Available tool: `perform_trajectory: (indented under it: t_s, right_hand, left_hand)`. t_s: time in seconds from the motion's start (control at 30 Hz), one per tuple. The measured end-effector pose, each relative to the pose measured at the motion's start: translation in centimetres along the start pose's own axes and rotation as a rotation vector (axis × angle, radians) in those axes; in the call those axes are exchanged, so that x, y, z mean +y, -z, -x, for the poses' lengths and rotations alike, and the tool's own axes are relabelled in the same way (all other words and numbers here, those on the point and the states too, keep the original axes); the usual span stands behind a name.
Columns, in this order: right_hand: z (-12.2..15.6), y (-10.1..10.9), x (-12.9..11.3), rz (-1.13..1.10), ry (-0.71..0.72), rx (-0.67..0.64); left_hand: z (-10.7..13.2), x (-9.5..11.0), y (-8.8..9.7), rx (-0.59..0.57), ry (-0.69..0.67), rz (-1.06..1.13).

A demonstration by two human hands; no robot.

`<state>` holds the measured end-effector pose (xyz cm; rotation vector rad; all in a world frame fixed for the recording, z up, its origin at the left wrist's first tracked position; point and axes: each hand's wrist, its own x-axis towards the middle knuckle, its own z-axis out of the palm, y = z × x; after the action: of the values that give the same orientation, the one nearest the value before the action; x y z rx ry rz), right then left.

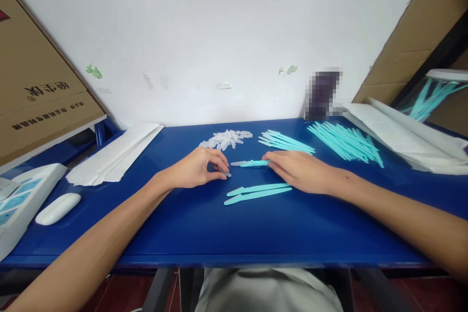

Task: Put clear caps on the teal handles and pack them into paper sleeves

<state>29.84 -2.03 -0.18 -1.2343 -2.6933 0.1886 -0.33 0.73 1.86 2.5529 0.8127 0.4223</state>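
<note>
My right hand [300, 170] rests on the blue table [256, 234], its fingers pinched on the handle end of a teal razor-like tool [254, 163] that points left. My left hand [201, 168] is curled, fingertips pressed together on a small clear cap [227, 174] just left of the tool's blade tip. Two capped teal tools [258, 192] lie side by side just in front of both hands. A pile of clear caps [227, 139] sits behind my left hand. A small bundle of teal tools [287, 142] lies behind my right hand.
A larger heap of teal tools [345, 142] lies at the back right beside white paper bags [402, 139]. More white bags [113, 153], a white mouse [57, 208] and a white device [22, 195] are at the left. Cardboard boxes [36, 92] flank both sides.
</note>
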Motion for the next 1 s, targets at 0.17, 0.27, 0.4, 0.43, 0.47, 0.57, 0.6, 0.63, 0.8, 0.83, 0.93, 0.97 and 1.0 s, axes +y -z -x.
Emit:
perform_trajectory:
  t_s: [0.17, 0.27, 0.4, 0.43, 0.47, 0.57, 0.6, 0.63, 0.8, 0.83, 0.93, 0.97, 1.0]
  right_hand:
    - [0.0, 0.0, 0.1, 0.004, 0.007, -0.007]
    - [0.0, 0.0, 0.0, -0.006, 0.009, -0.017]
    - [0.0, 0.1, -0.1, -0.007, 0.013, -0.017]
    - [0.0, 0.1, -0.2, -0.006, 0.013, -0.016]
    - [0.0, 0.1, -0.2, -0.007, 0.013, -0.014]
    - [0.0, 0.1, -0.4, -0.013, 0.017, -0.014]
    - [-0.1, 0.1, -0.4, -0.017, 0.019, -0.014]
    - [-0.1, 0.1, -0.5, -0.025, 0.022, -0.015]
    - [-0.1, 0.1, -0.7, -0.074, 0.037, -0.019]
    - [-0.1, 0.1, -0.7, -0.080, 0.037, -0.021]
    - [-0.1, 0.2, -0.7, -0.094, 0.038, -0.029]
    - [-0.1, 0.2, -0.7, -0.099, 0.040, -0.032]
    - [-0.1, 0.2, -0.7, -0.104, 0.041, -0.034]
  left_hand:
    - [-0.1, -0.2, -0.2, 0.035, -0.027, -0.089]
    - [-0.2, -0.5, -0.6, 0.070, 0.034, -0.034]
    - [-0.4, -0.5, -0.9, 0.101, 0.154, 0.042]
    - [-0.4, -0.6, -1.0, 0.102, 0.161, 0.035]
    - [-0.5, -0.6, -1.1, 0.106, 0.159, 0.023]
    - [-0.6, -0.9, -1.3, 0.137, 0.141, 0.008]
    - [-0.6, -1.0, -1.4, 0.141, 0.144, 0.014]
    - [-0.6, -1.0, -1.5, 0.138, 0.155, 0.024]
    - [-0.9, -0.5, -1.9, 0.124, 0.229, 0.087]
    - [-0.9, -0.4, -2.0, 0.128, 0.233, 0.100]
    - [-1.0, -0.4, -2.2, 0.135, 0.237, 0.115]
    - [-1.1, -0.5, -2.2, 0.133, 0.234, 0.106]
    - [-1.1, -0.6, -2.3, 0.130, 0.226, 0.090]
